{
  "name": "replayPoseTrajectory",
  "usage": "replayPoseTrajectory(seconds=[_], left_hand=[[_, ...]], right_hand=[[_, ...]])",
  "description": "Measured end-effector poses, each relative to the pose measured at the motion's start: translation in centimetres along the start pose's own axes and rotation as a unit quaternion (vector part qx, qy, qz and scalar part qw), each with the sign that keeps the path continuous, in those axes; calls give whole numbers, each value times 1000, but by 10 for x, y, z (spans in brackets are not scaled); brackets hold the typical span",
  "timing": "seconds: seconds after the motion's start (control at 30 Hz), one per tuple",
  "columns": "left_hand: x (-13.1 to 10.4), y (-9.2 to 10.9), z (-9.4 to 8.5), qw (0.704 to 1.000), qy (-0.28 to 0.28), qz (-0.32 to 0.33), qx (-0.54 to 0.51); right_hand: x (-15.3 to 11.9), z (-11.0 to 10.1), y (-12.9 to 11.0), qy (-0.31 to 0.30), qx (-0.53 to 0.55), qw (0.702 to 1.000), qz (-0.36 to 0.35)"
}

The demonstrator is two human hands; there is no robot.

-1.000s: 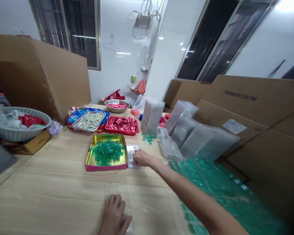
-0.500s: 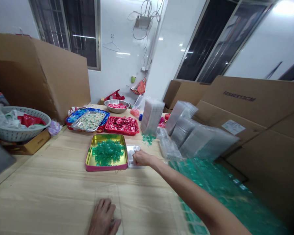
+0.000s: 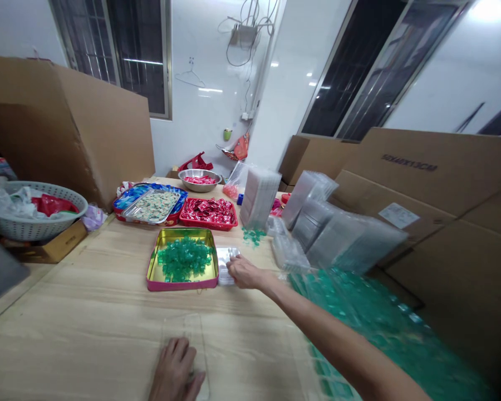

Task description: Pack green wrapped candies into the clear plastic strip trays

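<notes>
My right hand [image 3: 242, 272] is stretched out over a small clear plastic tray [image 3: 226, 275] beside the green-filled tin. Its fingers are closed in a pinch at the tray's right side, and what lies between the fingertips is too small to make out. Near the front of the table, my left hand [image 3: 176, 367] holds a flat, clear plastic tray [image 3: 198, 337] against the wood, fingers bent over it and thumb on its right part. The square tin [image 3: 181, 286], gold inside with a pink outer wall, holds a heap of green translucent pieces [image 3: 184, 259].
Behind the tin stand a red tray [image 3: 235, 225] of shiny red packets, a tray of pale pieces [image 3: 152, 206] and a steel bowl [image 3: 200, 187]. Clear plastic stacks [image 3: 259, 197], filled green trays [image 3: 384, 328] and cardboard boxes [image 3: 426, 184] crowd the right. A basket [image 3: 33, 225] stands left.
The right hand has stayed at the small tray with only a slight shift. That tray's surface looks clearer and less white. The left hand has hardly moved.
</notes>
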State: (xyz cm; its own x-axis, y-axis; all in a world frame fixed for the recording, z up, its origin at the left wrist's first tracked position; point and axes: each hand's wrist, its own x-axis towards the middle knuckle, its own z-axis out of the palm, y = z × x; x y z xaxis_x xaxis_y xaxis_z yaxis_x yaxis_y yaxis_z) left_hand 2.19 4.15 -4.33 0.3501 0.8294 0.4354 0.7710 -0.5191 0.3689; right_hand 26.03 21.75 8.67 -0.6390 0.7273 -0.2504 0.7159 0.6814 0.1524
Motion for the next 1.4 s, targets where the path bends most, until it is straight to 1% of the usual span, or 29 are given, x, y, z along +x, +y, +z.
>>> replayPoseTrajectory(seconds=[0.1,0.17,0.23,0.3,0.37,0.4,0.43,0.47,0.53,0.6,0.63,0.7,0.77,0.87,0.97,1.2,1.3,1.4], left_hand=[[0,-1,-6,1000,-1,8,-2],[1,-1,-16,1000,-9,5,1],[2,-3,-28,1000,-28,5,5],[3,-5,-38,999,-38,8,20],[6,-6,-43,998,-22,4,54],[8,-5,-43,997,-5,0,74],[10,-2,-41,996,8,0,91],[14,3,-38,995,16,8,100],[24,16,-28,994,0,40,97],[37,33,-15,992,-53,82,74],[43,40,-10,989,-85,101,60],[52,52,-1,982,-141,123,32],[56,54,3,978,-172,117,18],[52,45,1,978,-190,86,21],[41,31,-4,977,-194,79,29],[13,-6,-12,981,-142,110,77],[4,-26,-22,980,-123,127,88],[-2,-47,-39,979,-124,136,90]], right_hand=[[-25,-12,-9,53,4,999,-2],[-44,-13,-27,75,15,997,-18],[-63,-4,-54,78,36,995,-41],[-78,10,-84,82,62,992,-67],[-86,24,-105,83,88,988,-92],[-87,28,-110,79,102,986,-103],[-86,30,-110,74,116,985,-107],[-82,29,-105,72,130,984,-98],[-69,23,-82,80,143,986,-42],[-52,14,-50,99,131,986,35],[-43,11,-35,102,118,986,59],[-26,8,-12,86,89,991,60],[-11,10,1,48,62,996,29],[4,18,6,8,43,999,8],[10,22,5,-1,39,999,6],[12,15,7,-19,19,1000,2],[13,16,5,-23,13,1000,-2],[14,19,2,-22,8,1000,-9]])
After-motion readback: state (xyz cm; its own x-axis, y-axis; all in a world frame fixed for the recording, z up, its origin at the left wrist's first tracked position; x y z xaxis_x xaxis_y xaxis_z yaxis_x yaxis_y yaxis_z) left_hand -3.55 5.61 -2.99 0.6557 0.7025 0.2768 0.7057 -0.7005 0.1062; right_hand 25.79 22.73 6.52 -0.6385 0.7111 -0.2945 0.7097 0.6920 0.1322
